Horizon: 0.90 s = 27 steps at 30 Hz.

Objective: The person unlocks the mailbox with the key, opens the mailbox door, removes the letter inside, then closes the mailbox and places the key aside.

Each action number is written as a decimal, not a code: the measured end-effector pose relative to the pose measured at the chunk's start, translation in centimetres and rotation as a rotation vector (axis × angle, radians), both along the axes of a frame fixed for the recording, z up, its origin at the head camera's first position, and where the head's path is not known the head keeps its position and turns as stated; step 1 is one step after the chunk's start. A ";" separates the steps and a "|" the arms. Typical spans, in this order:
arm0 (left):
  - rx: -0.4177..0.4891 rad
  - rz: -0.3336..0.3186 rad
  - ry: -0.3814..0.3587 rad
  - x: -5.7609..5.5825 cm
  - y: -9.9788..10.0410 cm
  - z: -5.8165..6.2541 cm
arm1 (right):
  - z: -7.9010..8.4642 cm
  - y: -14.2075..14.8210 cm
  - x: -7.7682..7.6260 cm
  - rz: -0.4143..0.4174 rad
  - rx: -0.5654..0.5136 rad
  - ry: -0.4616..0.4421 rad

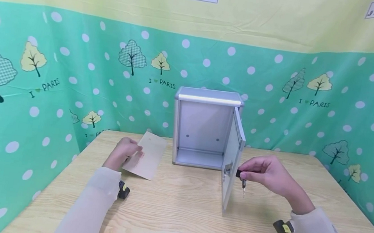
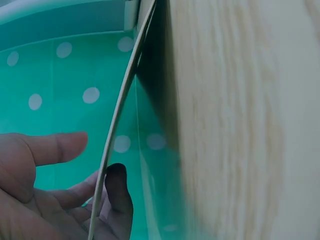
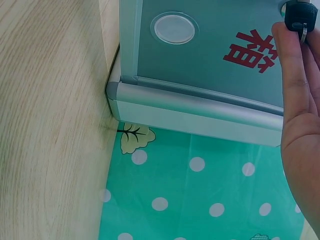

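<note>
A small silver metal box (image 1: 198, 161) stands at the table's back with its door (image 1: 235, 150) swung out to the front. My right hand (image 1: 269, 175) pinches the black-headed key (image 1: 238, 173) at the door's outer face, and a second key (image 1: 243, 187) dangles below. In the right wrist view the key head (image 3: 301, 17) sits at the lock beside the fingers. Left of the box, my left hand (image 1: 125, 151) holds a beige envelope (image 1: 148, 154) by its left edge. The left wrist view shows the envelope (image 2: 111, 125) edge-on and tilted, with thumb and fingers on opposite sides.
The box rests on a light wood-grain table (image 1: 174, 213). A green and yellow printed curtain (image 1: 211, 64) encloses its back and sides. The door's outer face carries a round window (image 3: 174, 29) and a red character (image 3: 251, 52). Black cameras sit on both sleeves.
</note>
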<state>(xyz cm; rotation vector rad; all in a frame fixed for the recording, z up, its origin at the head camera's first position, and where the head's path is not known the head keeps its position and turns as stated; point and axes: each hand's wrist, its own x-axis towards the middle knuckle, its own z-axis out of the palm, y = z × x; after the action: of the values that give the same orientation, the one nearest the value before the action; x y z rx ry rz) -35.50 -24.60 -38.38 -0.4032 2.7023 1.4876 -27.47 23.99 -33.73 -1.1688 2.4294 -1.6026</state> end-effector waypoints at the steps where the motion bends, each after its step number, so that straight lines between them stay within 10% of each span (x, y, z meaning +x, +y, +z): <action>1: -0.003 -0.004 -0.003 0.0 -0.1 0.0 | 0.0 0.0 0.0 0.002 0.000 0.002; 16: -0.034 0.014 -0.092 0.2 -0.6 -0.1 | -0.1 0.1 -0.1 0.008 -0.002 0.016; 27: -0.038 -0.015 0.007 0.2 -0.2 0.0 | -0.1 0.1 0.0 0.027 -0.011 0.014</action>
<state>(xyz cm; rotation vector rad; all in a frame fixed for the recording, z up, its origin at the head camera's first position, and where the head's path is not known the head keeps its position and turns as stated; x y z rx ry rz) -35.31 -24.84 -38.37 -0.3791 2.7366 1.4383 -27.47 24.09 -33.81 -1.2138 2.4049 -1.6085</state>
